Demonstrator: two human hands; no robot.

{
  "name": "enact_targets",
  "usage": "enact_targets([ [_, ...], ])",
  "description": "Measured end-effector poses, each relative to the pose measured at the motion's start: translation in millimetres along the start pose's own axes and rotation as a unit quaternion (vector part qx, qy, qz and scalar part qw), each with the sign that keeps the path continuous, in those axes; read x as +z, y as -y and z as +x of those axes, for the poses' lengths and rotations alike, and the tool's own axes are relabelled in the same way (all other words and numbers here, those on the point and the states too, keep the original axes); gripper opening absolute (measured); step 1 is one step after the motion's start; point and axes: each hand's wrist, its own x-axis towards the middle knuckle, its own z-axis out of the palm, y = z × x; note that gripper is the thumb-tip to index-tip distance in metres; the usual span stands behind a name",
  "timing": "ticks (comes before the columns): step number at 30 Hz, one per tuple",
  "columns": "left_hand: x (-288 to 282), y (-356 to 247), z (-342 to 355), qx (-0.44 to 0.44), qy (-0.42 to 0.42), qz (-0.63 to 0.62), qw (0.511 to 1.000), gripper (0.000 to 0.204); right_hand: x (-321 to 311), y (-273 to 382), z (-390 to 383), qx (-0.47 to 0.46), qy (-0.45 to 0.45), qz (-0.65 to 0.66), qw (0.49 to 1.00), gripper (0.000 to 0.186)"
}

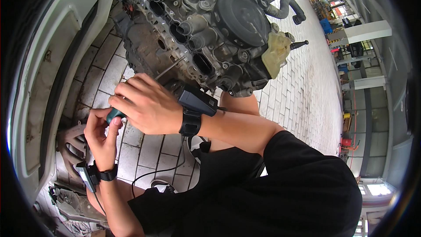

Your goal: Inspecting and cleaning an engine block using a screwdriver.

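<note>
A long screwdriver with a green handle (115, 115) slants up and to the right, its thin metal shaft reaching the side of a grimy engine (206, 39). My right hand (147, 105) is wrapped over the handle and hides most of it. At the handle's butt end, the thumb and fingers of my left hand (101, 137) grip it. The shaft's tip lies by the row of dark ports along the engine's flange; whether it sits on a fastener I cannot tell.
To the left stands a pale vehicle door or body panel (66, 52). Below it, a brown curved metal part (72, 145) and a dirty clear-and-grey housing (74, 202) lie on the tiled floor (298, 83). A black corrugated hose (285, 6) juts from the engine. A cable hangs from my right wrist.
</note>
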Motion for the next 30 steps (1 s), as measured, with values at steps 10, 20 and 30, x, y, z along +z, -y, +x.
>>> enact_targets([
  [10,20.3,-13.8,3.3,0.193,-0.056,0.050,0.978,0.026,-1.7,-3.3,-3.1,-0.013,0.012,0.007,1.000,0.023],
  [20,3.8,1.2,-0.6,0.068,-0.013,0.029,0.997,0.019,9.3,-2.9,-2.6,-0.018,0.014,-0.013,1.000,0.024],
  [30,4.1,-7.1,-3.5,0.067,-0.028,-0.005,0.997,0.015,3.6,2.0,1.8,0.005,0.006,-0.004,1.000,0.021],
])
